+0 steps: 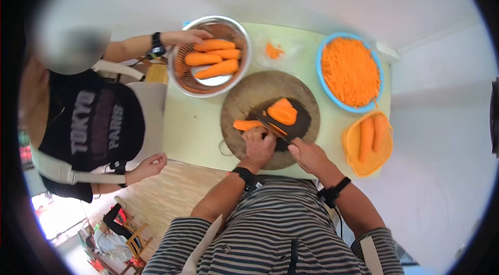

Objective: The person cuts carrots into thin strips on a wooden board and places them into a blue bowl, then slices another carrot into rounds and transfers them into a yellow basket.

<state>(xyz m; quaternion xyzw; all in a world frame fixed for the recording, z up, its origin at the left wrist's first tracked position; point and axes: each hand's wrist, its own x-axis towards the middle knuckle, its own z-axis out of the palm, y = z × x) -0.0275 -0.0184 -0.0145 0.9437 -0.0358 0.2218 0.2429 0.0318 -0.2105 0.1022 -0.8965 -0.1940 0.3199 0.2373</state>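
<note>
My left hand [259, 145] has its fingers closed over a carrot [246, 125] lying on the round cutting board [236, 99]. In my right hand [311, 157] is the handle of a kitchen knife [271, 127], its blade angled up and left beside my left fingertips. Orange carrot shows along the blade, partly covered by it. A heap of carrot slices [282, 112] rests on the dark middle of the board, just beyond the knife.
At the left, another person's hand [193, 37] reaches into a metal bowl [247, 56] with several whole carrots [214, 45]. A blue basin [319, 70] of shredded carrot and a yellow basket [351, 142] with two carrots stand right. Carrot scraps [274, 50] lie on plastic behind the board.
</note>
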